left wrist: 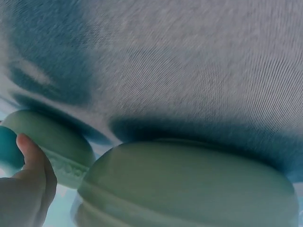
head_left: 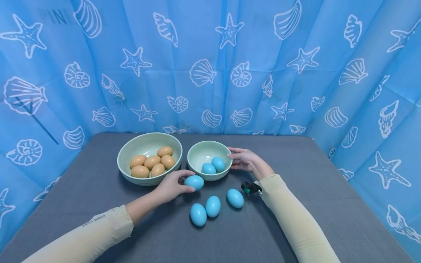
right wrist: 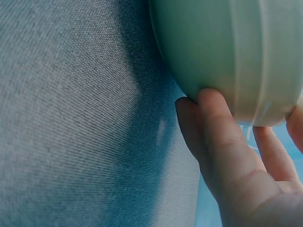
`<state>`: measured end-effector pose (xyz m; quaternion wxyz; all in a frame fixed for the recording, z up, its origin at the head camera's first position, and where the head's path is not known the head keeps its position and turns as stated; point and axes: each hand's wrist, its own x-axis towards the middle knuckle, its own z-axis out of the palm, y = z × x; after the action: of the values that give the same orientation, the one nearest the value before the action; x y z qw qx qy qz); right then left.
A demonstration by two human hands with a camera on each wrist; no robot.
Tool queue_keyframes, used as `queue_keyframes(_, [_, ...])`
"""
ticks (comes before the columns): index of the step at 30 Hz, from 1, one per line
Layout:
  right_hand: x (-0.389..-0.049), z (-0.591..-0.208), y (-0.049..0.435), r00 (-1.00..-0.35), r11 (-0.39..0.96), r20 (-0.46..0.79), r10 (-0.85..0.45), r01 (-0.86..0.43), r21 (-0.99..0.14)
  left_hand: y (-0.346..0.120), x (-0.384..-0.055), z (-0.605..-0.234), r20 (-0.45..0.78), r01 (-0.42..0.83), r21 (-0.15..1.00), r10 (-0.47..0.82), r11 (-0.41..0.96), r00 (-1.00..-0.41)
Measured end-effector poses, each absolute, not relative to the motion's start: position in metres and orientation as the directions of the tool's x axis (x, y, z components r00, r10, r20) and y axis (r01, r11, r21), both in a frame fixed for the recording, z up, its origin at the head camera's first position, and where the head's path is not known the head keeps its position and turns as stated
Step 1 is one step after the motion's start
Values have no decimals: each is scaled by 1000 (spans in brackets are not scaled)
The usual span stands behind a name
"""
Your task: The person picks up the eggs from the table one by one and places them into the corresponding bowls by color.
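Note:
My left hand (head_left: 172,187) pinches a blue egg (head_left: 194,182) between thumb and fingers, just in front of the small green bowl (head_left: 208,177). In the left wrist view, the egg (left wrist: 8,149) shows only partly at the edge beside the hand (left wrist: 31,182). Two blue eggs (head_left: 218,164) lie inside the small bowl. At that bowl's right side, my right hand (head_left: 245,160) grips the rim, thumb at the edge and fingers against the outer wall. The right wrist view shows those fingers (right wrist: 220,123) touching the bowl (right wrist: 203,47).
A larger green bowl (head_left: 149,180) with several brown eggs (head_left: 140,171) stands left of the small one. Three blue eggs (head_left: 213,206) lie on the grey cloth (head_left: 263,233) in front. Behind the table hangs a blue seashell curtain (head_left: 210,98). A black strap (head_left: 250,187) is by the right wrist.

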<state>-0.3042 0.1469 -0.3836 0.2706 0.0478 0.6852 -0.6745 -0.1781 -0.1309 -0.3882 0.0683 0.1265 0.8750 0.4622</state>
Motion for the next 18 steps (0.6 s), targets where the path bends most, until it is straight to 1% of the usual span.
queue_keyframes(10, [-303, -384, 148, -848, 83, -430, -311, 427, -901, -124, -179, -375, 2, 169, 843, 311, 511, -950])
queue_keyframes(18, [-304, -384, 149, -848, 84, -432, -309, 428, -900, -119, -184, -365, 29, 181, 854, 302, 488, -953])
